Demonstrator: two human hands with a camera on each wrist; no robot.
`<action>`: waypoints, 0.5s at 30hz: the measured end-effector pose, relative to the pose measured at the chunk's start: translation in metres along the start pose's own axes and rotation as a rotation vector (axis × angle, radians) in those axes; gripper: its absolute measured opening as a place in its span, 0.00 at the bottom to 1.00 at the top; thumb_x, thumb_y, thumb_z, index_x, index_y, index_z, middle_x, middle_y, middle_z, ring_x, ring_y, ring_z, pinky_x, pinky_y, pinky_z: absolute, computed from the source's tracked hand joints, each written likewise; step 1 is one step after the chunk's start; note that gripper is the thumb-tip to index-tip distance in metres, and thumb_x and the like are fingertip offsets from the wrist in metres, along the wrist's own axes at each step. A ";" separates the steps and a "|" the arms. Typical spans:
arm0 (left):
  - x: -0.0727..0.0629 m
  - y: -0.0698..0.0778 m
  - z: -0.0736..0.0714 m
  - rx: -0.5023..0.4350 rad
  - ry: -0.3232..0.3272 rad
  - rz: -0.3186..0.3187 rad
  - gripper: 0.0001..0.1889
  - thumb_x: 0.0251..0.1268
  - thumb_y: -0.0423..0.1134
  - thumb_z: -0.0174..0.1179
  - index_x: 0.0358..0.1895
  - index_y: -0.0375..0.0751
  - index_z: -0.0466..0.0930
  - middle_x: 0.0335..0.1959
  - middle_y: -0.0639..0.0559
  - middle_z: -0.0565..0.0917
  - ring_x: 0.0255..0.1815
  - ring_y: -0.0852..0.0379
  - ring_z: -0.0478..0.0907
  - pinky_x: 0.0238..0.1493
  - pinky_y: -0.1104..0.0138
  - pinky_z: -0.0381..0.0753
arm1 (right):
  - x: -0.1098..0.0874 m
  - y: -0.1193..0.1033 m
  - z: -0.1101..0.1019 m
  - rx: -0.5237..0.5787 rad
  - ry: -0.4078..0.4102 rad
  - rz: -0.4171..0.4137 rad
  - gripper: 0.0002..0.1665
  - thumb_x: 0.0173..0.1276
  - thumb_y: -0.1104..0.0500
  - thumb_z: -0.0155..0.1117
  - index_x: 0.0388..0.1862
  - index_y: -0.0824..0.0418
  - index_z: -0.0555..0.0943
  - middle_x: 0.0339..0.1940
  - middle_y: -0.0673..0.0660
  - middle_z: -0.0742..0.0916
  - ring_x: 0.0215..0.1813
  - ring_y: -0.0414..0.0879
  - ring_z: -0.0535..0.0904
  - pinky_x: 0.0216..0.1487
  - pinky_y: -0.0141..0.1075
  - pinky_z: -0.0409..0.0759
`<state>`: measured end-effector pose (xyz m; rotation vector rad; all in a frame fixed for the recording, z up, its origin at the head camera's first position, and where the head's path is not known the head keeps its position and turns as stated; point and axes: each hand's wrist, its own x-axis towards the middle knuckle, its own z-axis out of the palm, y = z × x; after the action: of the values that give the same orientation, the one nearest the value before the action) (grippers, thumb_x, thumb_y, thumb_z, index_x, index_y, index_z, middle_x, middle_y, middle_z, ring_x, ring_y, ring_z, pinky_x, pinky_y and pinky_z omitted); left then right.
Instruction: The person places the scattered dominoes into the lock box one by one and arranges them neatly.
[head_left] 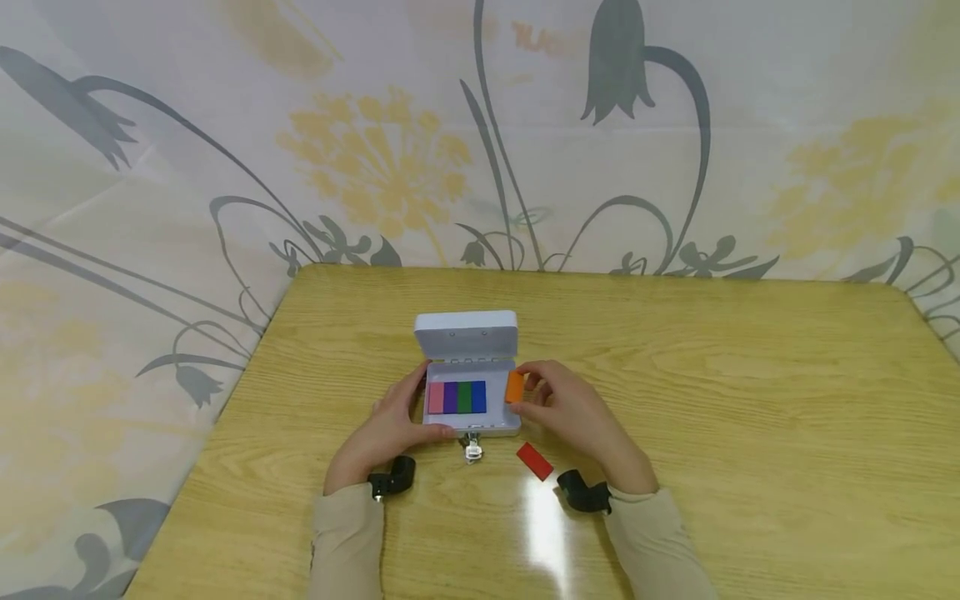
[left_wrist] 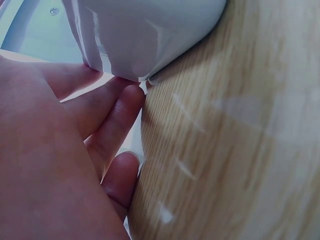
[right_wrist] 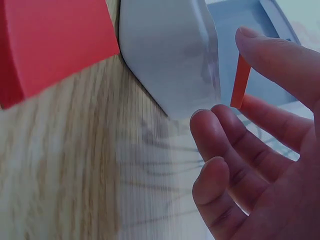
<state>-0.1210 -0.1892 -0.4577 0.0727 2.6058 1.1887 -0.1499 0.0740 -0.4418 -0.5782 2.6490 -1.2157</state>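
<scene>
A white cash box (head_left: 510, 427) stands on the table with its lid (head_left: 467, 337) tilted up. Pink (head_left: 436, 397), purple (head_left: 451, 397), green (head_left: 465, 397) and blue (head_left: 479, 397) blocks lie side by side in its left part. My left hand (head_left: 392, 423) grips the box's left side, thumb at the front edge; fingertips (left_wrist: 132, 95) meet its wall in the left wrist view. Over the box's right end, my right hand (head_left: 564, 406) pinches an orange block (head_left: 514, 387) between thumb and index finger. A red block (head_left: 535, 462) lies on the table just outside, near the right wrist.
Keys (head_left: 472, 450) hang at the box's front. Black wrist mounts (head_left: 393, 477) sit on both wrists. The wooden table (head_left: 750, 400) stretches far to the right, backed by a flower-printed cloth (head_left: 420, 125).
</scene>
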 end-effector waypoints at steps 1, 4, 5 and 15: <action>0.000 0.000 0.000 0.000 0.000 -0.001 0.58 0.32 0.64 0.67 0.70 0.61 0.42 0.69 0.51 0.53 0.67 0.48 0.47 0.62 0.47 0.41 | 0.001 -0.001 0.001 -0.005 -0.001 -0.009 0.27 0.53 0.50 0.69 0.51 0.55 0.74 0.38 0.47 0.77 0.35 0.40 0.73 0.35 0.34 0.72; 0.001 0.000 -0.002 -0.004 0.001 0.006 0.57 0.33 0.64 0.68 0.70 0.61 0.42 0.69 0.51 0.53 0.67 0.47 0.47 0.61 0.46 0.41 | 0.002 -0.002 0.003 -0.024 -0.010 -0.022 0.27 0.52 0.51 0.69 0.51 0.55 0.74 0.37 0.48 0.77 0.35 0.40 0.72 0.34 0.34 0.72; 0.001 0.000 -0.002 -0.006 0.001 0.007 0.57 0.33 0.63 0.68 0.70 0.61 0.42 0.68 0.51 0.53 0.67 0.48 0.47 0.61 0.47 0.40 | 0.003 -0.002 0.004 -0.027 -0.014 -0.020 0.26 0.53 0.51 0.69 0.51 0.55 0.74 0.37 0.48 0.77 0.35 0.40 0.72 0.34 0.33 0.72; 0.000 0.001 0.000 -0.028 -0.001 0.045 0.56 0.35 0.60 0.69 0.70 0.60 0.44 0.68 0.53 0.55 0.66 0.49 0.48 0.61 0.48 0.42 | 0.001 -0.005 0.007 -0.067 -0.023 -0.012 0.26 0.54 0.50 0.67 0.51 0.55 0.74 0.37 0.47 0.75 0.34 0.39 0.72 0.35 0.32 0.72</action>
<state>-0.1214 -0.1880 -0.4569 0.1266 2.5993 1.2390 -0.1472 0.0655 -0.4430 -0.6161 2.6804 -1.1201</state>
